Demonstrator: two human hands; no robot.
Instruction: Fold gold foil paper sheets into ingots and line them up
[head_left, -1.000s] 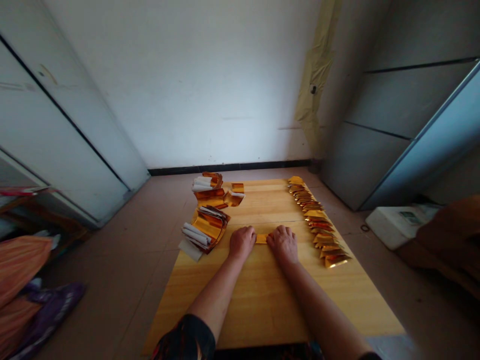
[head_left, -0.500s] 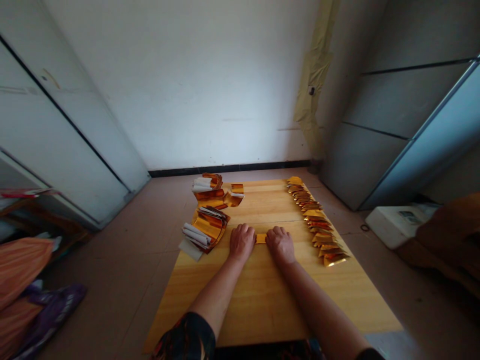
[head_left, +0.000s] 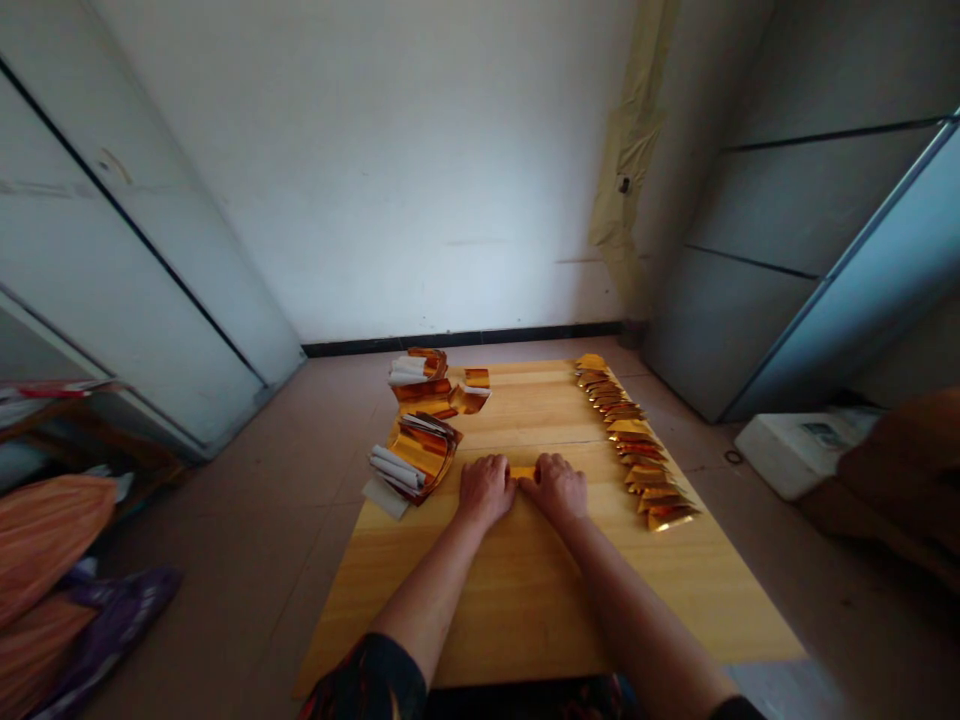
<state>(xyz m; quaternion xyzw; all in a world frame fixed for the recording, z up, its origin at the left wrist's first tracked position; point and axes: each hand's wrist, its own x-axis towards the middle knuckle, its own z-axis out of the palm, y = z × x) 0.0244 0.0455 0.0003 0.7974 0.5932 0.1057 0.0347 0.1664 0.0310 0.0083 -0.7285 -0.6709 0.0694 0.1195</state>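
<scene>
The left hand [head_left: 486, 490] and right hand [head_left: 556, 490] rest with fingers unclenched, pressing a gold foil strip [head_left: 523, 472] between them on the desk [head_left: 525, 600] — a slip could crease it.

One head-worn cam, angled forward and down, close above the left hand [head_left: 486, 492], right hand [head_left: 556, 490] and wooden board [head_left: 525, 590].

We look down at our left hand [head_left: 486, 490] and right hand [head_left: 555, 488], palms down on a pale wooden board [head_left: 525, 590], meeting over a narrow gold foil strip [head_left: 523, 472]. A long row of folded gold foil packets [head_left: 637, 450] runs along the board's right side; curled gold foil stacks with white paper [head_left: 416, 457] sit left.
</scene>
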